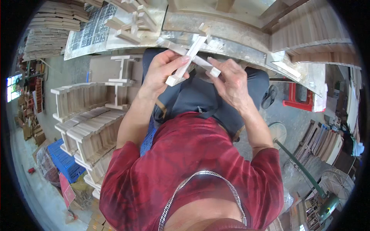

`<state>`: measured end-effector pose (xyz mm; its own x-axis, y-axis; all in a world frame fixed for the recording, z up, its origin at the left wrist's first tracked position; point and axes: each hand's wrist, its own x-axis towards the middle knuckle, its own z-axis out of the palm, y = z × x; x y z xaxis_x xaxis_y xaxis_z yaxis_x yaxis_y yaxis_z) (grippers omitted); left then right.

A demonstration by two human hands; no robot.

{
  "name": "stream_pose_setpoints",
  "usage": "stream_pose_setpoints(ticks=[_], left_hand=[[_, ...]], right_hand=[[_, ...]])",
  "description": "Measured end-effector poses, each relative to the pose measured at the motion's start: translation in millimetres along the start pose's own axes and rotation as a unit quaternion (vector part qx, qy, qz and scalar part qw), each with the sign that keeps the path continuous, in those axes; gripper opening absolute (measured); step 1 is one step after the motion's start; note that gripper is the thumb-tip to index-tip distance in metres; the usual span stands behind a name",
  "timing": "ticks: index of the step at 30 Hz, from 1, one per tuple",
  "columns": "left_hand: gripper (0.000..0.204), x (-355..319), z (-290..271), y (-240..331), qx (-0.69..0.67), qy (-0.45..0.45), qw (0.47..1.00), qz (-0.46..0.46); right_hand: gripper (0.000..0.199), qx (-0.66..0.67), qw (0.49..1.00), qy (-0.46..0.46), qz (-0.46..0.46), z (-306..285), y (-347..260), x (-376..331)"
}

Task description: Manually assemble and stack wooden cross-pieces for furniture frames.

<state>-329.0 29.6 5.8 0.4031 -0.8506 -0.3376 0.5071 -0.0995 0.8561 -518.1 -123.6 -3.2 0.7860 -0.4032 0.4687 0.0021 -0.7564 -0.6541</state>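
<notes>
While two pale wooden sticks (191,57) cross in an X above the person's lap, the left hand (163,71) pinches the lower end of one stick, fingers (181,61) closed around it with the thumb underneath. The right hand (230,81) closes on the end of the other stick, which runs up and left across the first toward the bench (231,32). Both pieces are held in the air, just short of the bench's worn front edge, touching each other at the crossing. Held only at their ends, the sticks could pivot out of square or slip, should either grip ease. Similar wooden pieces (129,23) lie scattered on the bench. Stacked wooden racks (86,127) stand at the person's left, beside a blue crate (63,159) on the floor.
</notes>
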Motion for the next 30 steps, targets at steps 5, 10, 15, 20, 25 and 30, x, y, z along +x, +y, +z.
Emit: stream_pose_setpoints(ticks=[5,10,15,20,25,30], left_hand=[[0.02,6,-7,-9,0.038,0.012,0.998,0.043],[0.021,10,-6,-19,0.029,-0.007,0.999,0.038],[0.023,7,23,-19,0.11,-0.054,0.987,0.102],[0.02,3,27,-25,0.242,-0.021,0.958,0.155],[0.021,5,35,-27,0.276,-0.028,0.939,0.205],[0.02,-8,37,-30,0.232,-0.029,0.959,0.158]], right_hand=[[0.046,-0.004,0.999,-0.031,-0.028,-2,6,-3],[0.064,0.216,0.962,-0.14,0.095,-46,19,2],[0.045,0.28,0.916,-0.191,0.217,-45,12,23],[0.04,0.283,0.909,-0.147,0.27,0,27,15],[0.029,0.34,0.886,-0.077,0.307,-17,4,12],[0.039,0.373,0.871,-0.075,0.31,-7,-4,5]])
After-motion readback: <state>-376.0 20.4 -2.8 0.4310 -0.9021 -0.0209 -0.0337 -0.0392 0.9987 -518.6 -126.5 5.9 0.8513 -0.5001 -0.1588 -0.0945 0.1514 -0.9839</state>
